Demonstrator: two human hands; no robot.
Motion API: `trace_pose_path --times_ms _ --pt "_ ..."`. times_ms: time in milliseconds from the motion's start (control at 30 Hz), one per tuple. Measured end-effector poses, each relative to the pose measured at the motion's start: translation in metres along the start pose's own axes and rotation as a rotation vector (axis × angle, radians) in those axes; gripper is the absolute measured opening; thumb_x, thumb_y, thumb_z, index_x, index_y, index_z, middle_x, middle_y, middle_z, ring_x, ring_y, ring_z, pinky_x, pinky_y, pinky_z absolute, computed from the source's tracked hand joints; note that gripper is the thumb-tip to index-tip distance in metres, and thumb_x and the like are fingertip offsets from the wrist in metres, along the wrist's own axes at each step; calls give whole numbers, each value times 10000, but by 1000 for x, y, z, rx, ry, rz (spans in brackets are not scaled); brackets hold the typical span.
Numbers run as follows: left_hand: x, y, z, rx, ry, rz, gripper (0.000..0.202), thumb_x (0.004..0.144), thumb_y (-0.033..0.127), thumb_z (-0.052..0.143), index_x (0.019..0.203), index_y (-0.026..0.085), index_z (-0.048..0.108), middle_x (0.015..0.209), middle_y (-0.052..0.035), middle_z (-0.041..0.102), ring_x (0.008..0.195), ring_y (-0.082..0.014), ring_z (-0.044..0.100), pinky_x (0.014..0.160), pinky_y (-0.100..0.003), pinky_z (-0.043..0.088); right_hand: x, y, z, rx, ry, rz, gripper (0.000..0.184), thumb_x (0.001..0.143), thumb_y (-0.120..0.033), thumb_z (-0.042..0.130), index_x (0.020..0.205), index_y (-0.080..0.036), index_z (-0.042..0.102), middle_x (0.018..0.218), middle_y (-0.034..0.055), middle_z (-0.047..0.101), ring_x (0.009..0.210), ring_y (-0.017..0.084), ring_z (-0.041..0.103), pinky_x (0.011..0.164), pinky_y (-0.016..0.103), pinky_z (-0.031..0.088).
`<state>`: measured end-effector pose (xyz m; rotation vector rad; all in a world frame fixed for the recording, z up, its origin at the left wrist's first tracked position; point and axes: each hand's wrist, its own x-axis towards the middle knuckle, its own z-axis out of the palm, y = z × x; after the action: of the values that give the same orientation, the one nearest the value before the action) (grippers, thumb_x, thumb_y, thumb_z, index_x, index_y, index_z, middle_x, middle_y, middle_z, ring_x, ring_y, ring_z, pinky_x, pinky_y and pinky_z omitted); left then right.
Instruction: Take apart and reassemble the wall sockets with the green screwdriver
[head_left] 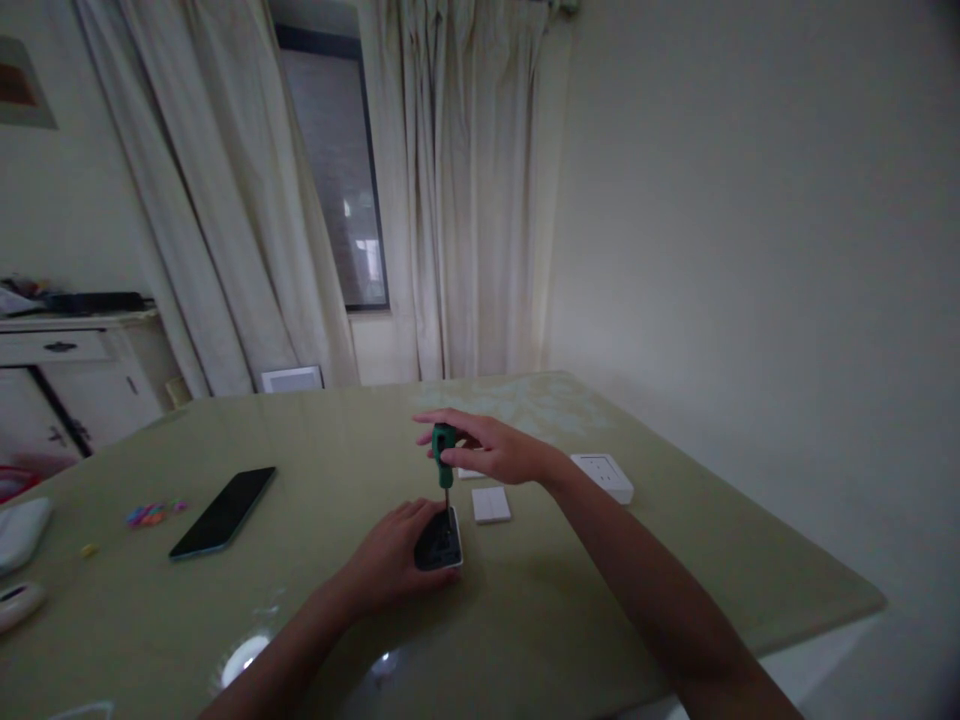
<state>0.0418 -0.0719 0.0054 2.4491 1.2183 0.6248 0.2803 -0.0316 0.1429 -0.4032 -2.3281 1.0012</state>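
My right hand (491, 447) grips a screwdriver by its green handle (444, 458), which stands upright. Its thin metal shaft points down at a small square panel (437, 545), black on the face towards me with a white rim, apparently a wall switch or socket. Fingers and thumb of my left hand (397, 555) wrap round the panel's left side and near edge, holding it on the table. Whether the tip sits in a screw is too small to tell. Just right of the panel lies a white two-part switch plate (491, 505). Another white piece (471, 473) is partly hidden behind my right hand.
A white socket box (602, 478) sits beyond my right forearm on the green-covered table (330, 450). To the left lie a black phone (225, 512), small colourful pieces (154, 514) and white objects (21, 535) at the edge. Curtains and a wall stand behind.
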Motion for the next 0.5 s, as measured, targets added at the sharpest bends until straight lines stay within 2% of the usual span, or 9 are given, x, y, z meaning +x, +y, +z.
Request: trace_pose_path --times_ms 67,167,300,400,500 --pt "0 2 -1 -5 -3 -4 712 820 584 821 1424 277 605 1368 -114 708 1226 -379 666 1083 -519 517 1 2 -1 -10 29 8 476 1015 -204 648 1484 -209 563 1274 105 730 1084 176 731 978 344 575" --pt "1 5 -2 -6 -8 -21 719 811 583 824 1423 270 614 1356 -121 713 1221 -388 667 1077 -530 520 3 -1 1 -150 102 4 346 951 -241 771 1279 -194 673 1088 41 747 917 155 726 890 302 570" --pt "1 5 -2 4 -9 -23 720 814 598 816 1419 261 618 1357 -129 711 1223 -394 668 1075 -529 522 6 -7 6 -363 177 28 381 867 -352 880 1165 -191 705 940 2 730 789 151 675 769 281 533" --pt "1 4 -2 12 -11 -15 704 829 600 802 1417 258 618 1346 -129 715 1211 -388 672 1071 -521 524 6 -10 10 -371 184 47 361 911 -341 835 1208 -189 697 1023 34 745 859 171 697 814 297 546" --pt "0 6 -4 18 -10 -18 707 830 587 800 1425 254 615 1350 -132 712 1219 -386 666 1078 -524 517 4 -10 9 -199 74 14 444 993 -219 695 1426 -208 596 1312 99 708 1114 195 703 963 326 556"
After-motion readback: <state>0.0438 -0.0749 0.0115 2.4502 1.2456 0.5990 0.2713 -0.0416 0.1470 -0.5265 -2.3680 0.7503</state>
